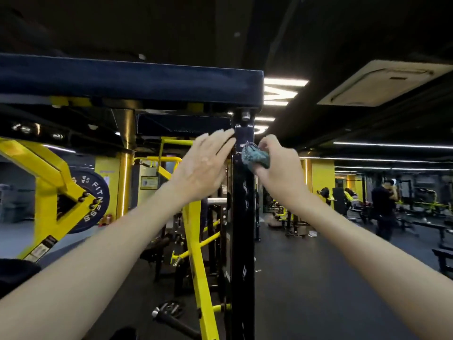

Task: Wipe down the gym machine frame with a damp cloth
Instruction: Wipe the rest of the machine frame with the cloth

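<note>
A glossy black upright post (243, 217) of the gym machine frame runs down the middle of the head view, bolted under a dark blue top beam (127, 81). My right hand (277, 168) is bunched around a grey-green cloth (255, 157) and presses it against the post's right edge near the top. My left hand (203, 165) has its fingers spread, the fingertips resting on the post's left edge at about the same height.
Yellow machine arms (196, 241) and a black weight plate (94, 192) stand to the left of the post. An open dark floor aisle (318, 278) stretches on the right. A person in black (383, 204) stands among benches at the far right.
</note>
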A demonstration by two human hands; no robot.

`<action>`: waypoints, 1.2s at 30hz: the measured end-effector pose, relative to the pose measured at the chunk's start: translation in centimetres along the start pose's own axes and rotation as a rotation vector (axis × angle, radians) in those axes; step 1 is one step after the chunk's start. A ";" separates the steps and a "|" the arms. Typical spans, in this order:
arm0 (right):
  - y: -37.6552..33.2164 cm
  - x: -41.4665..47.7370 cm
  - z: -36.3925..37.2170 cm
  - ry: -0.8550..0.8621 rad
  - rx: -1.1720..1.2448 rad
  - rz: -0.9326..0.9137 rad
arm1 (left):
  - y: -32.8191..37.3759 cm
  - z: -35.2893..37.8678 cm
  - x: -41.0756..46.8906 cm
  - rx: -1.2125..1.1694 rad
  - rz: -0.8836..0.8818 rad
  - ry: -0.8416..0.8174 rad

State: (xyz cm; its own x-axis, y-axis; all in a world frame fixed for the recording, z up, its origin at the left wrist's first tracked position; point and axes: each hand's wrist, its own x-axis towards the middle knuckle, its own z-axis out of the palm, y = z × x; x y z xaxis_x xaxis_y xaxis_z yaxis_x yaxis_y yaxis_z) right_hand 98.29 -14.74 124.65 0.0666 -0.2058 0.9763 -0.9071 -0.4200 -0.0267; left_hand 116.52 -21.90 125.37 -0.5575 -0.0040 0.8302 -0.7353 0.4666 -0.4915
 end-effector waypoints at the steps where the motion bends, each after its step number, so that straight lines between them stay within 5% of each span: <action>1: 0.1 1.7 0.2 0.043 -0.125 -0.101 | -0.8 -0.8 1.3 0.084 0.022 0.003; 7: 2.4 7.3 2.5 0.170 -0.448 -0.416 | -4.4 -1.2 5.7 0.280 0.028 0.038; 20: 6.0 -2.0 6.1 -0.047 -0.584 -0.589 | -5.7 0.1 6.3 0.290 0.034 0.080; 28: 4.7 5.7 6.1 -0.015 -0.514 -0.430 | -5.5 0.7 6.4 0.256 0.016 0.105; 36: 5.7 -5.4 7.8 -0.055 -0.434 -0.480 | -5.5 0.6 6.2 0.223 0.028 0.095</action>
State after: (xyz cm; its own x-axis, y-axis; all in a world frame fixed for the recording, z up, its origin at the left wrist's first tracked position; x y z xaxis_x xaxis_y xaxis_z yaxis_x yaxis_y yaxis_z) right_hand 95.96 -22.93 117.58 0.5168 -0.1344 0.8455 -0.8561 -0.0833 0.5101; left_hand 116.87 -25.03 133.08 -0.5479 0.0948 0.8312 -0.7927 0.2586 -0.5520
